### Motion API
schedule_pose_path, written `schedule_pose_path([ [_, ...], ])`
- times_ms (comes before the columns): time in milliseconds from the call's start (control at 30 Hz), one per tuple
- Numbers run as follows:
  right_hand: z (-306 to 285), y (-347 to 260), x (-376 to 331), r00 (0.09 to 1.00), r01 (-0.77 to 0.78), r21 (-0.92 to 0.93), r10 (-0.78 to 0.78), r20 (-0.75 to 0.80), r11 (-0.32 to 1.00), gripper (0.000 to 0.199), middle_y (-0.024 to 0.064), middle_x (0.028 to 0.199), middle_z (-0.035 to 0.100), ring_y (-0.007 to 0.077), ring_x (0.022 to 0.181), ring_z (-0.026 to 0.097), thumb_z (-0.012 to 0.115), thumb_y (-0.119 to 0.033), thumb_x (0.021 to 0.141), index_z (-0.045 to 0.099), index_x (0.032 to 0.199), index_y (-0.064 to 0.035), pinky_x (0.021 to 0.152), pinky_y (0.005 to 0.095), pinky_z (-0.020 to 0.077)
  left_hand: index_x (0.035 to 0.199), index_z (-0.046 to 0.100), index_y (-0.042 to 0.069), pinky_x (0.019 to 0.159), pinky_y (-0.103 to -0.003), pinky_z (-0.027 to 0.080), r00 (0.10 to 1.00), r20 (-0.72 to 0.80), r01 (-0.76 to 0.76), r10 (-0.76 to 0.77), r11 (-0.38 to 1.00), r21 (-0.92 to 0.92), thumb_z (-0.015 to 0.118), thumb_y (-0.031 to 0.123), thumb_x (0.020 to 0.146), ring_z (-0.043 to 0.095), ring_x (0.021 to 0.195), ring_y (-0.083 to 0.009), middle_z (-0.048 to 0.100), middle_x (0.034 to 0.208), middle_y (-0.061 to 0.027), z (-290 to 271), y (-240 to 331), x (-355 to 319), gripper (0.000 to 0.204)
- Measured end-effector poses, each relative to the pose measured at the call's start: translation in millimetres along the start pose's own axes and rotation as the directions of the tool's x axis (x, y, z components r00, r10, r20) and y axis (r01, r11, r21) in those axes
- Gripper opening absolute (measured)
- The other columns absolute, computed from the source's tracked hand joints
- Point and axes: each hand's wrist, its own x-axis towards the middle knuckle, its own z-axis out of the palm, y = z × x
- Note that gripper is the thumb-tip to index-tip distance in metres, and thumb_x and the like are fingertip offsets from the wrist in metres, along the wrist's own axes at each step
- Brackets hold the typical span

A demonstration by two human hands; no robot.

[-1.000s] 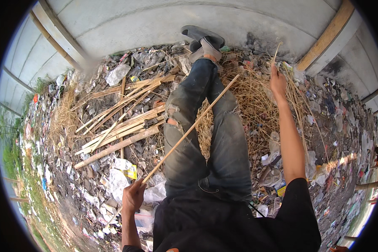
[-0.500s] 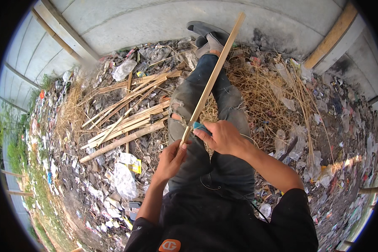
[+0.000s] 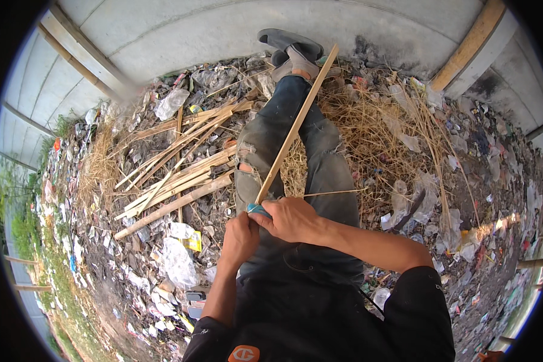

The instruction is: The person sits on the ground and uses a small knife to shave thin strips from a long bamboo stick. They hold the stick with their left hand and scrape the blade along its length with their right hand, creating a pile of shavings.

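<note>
A long, flat bamboo strip [image 3: 298,125] slants from my hands up over my legs toward the wall. Its near end is in my left hand [image 3: 240,239], whose fingers are closed round it. My right hand [image 3: 292,219] grips a tool with a blue handle [image 3: 259,210], pressed close to the strip just beside the left hand. The tool's working end is hidden, so its exact kind does not show. A thin pale sliver [image 3: 335,193] sticks out to the right, above my right wrist.
Split bamboo strips [image 3: 181,175] and a thicker pole [image 3: 174,205] lie on the littered ground to the left. Dry straw [image 3: 374,133] spreads on the right. My outstretched legs [image 3: 265,145] reach toward a grey concrete wall [image 3: 253,24]. A dark curved object [image 3: 409,211] lies at right.
My right hand and the blue-handled tool have moved down and left along the strip, up against my left hand. The strip's far end has dropped nearer. A thin sliver now shows beside my right hand.
</note>
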Motion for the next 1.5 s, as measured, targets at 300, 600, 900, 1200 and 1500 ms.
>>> schedule_pose_path([
  [300, -81, 36, 34, 0.979, -0.184, 0.089, 0.191, -0.076, 0.979, 0.057, 0.0247, 0.069, 0.067, 0.045, 0.071, 0.069, 0.053, -0.05, 0.108, 0.068, 0.087, 0.0005, 0.064, 0.0539, 0.0506, 0.091, 0.062, -0.002, 0.062, -0.052, 0.048, 0.99, 0.115, 0.079, -0.075, 0.997, -0.028, 0.064, 0.016, 0.103, 0.064, 0.072, -0.0497, 0.062, 0.071, -0.027, -47, 22, -34, 0.021],
  [600, -37, -12, -6, 0.999, -0.015, -0.046, 0.016, 0.034, 0.999, 0.06, 0.021, 0.06, 0.062, 0.0449, 0.064, 0.067, 0.052, -0.055, 0.107, 0.066, 0.083, -0.0016, 0.059, 0.053, 0.0519, 0.092, 0.061, -0.004, 0.059, -0.047, 0.048, 0.994, 0.093, 0.065, -0.048, 0.981, -0.183, 0.062, 0.019, 0.105, 0.065, 0.067, -0.0463, 0.061, 0.068, -0.0271, -37, 36, 4, 0.026],
  [900, -69, 37, 19, 0.986, -0.166, 0.04, 0.166, 0.003, 0.985, 0.061, 0.0263, 0.068, 0.067, 0.048, 0.071, 0.068, 0.051, -0.055, 0.107, 0.071, 0.09, 0.0004, 0.064, 0.0554, 0.0527, 0.095, 0.061, -0.001, 0.064, -0.055, 0.049, 0.988, 0.126, 0.099, -0.093, 0.994, -0.036, 0.063, 0.019, 0.104, 0.064, 0.074, -0.0529, 0.063, 0.073, -0.0301, -39, 32, -19, 0.023],
  [1200, -102, 105, 48, 0.93, -0.317, 0.002, 0.311, -0.194, 0.949, 0.069, 0.0131, 0.055, 0.053, 0.0316, 0.052, 0.055, 0.05, -0.064, 0.106, 0.074, 0.089, -0.0009, 0.055, 0.0462, 0.043, 0.095, 0.058, 0.001, 0.059, -0.054, 0.047, 0.994, 0.112, -0.003, -0.006, 0.997, 0.08, 0.065, 0.017, 0.104, 0.064, 0.068, -0.05, 0.063, 0.07, -0.0268, -59, -5, -42, 0.019],
  [1500, -155, 220, 42, 0.79, -0.541, -0.101, 0.463, -0.401, 0.835, 0.077, 0.0101, 0.059, 0.048, 0.0282, 0.056, 0.051, 0.043, -0.068, 0.107, 0.06, 0.073, -0.0008, 0.058, 0.0501, 0.0412, 0.094, 0.062, 0.001, 0.054, -0.047, 0.047, 0.984, 0.178, -0.025, 0.012, 0.997, 0.074, 0.066, 0.014, 0.102, 0.063, 0.059, -0.0456, 0.06, 0.064, -0.0236, -79, -26, -70, 0.015],
])
